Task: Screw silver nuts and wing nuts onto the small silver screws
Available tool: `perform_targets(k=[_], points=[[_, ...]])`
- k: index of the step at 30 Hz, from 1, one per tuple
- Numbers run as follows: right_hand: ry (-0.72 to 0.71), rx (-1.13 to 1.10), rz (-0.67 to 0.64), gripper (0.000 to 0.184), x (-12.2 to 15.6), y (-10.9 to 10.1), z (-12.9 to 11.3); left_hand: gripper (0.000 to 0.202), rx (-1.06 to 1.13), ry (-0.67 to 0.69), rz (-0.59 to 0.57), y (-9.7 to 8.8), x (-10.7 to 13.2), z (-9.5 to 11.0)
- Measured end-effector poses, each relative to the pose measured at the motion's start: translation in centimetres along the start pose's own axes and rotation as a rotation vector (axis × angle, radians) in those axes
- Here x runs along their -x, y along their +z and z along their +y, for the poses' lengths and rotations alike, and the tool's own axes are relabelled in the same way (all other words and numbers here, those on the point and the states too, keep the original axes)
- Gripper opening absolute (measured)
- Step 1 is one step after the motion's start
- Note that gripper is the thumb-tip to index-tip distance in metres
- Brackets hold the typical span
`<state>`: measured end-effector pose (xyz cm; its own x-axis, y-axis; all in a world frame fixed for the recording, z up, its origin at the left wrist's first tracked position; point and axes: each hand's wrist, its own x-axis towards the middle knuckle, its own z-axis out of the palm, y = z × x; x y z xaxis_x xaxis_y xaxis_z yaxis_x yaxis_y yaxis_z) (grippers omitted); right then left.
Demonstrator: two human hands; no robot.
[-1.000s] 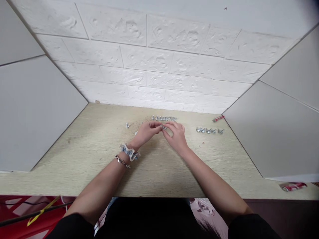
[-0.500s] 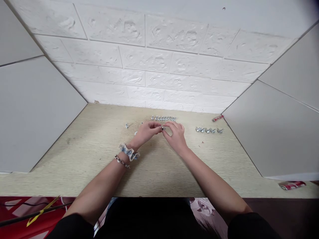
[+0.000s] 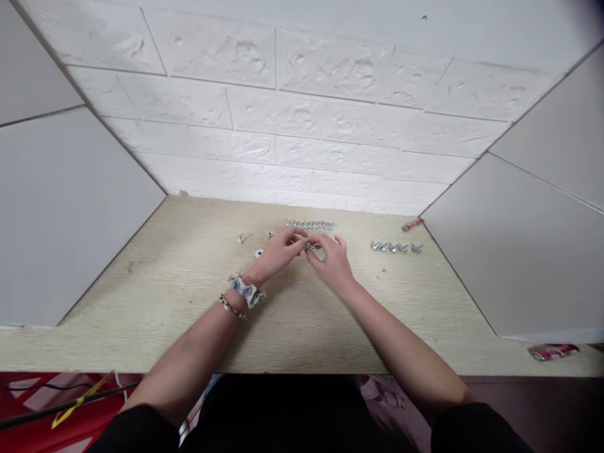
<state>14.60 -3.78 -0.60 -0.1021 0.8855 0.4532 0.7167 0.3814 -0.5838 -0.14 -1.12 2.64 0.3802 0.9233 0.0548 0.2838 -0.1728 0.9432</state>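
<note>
Together at one small bolt [image 3: 311, 246], both hands [image 3: 282, 249] [image 3: 332, 260].

The pale table [image 3: 155, 277] has a streaky, wood-grain top. Near the middle of its back edge runs a row of bolts [image 3: 312, 225]. Left of that row, a little farther from the back edge, sit a lone bolt [image 3: 240, 238], a nut [image 3: 270, 236] and a washer [image 3: 257, 255], with brown specks [image 3: 255, 240] around them. Toward the right edge lie five bolts with wide round ends [image 3: 393, 248]. One red cylinder [image 3: 412, 224] rests by the back right corner, another red cylinder [image 3: 553, 352] near the front right corner.
</note>
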Motion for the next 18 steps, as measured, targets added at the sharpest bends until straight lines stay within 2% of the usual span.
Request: perform_targets(k=[6, 12, 18], points=[[-0.016, 0.032, 0.007, 0.014, 0.11, -0.03, -0.37, 0.022, -0.060, 0.067, 0.005, 0.02, -0.15, -0.42], [-0.012, 0.014, 0.001, 0.014, 0.08, 0.02, -0.20, 0.025, 0.000, -0.013, -0.013, 0.32, -0.22, -0.58], [-0.023, 0.006, 0.002, 0.014, 0.08, -0.07, -0.28, 0.021, 0.230, -0.119, -0.105, 0.21, -0.08, -0.42]])
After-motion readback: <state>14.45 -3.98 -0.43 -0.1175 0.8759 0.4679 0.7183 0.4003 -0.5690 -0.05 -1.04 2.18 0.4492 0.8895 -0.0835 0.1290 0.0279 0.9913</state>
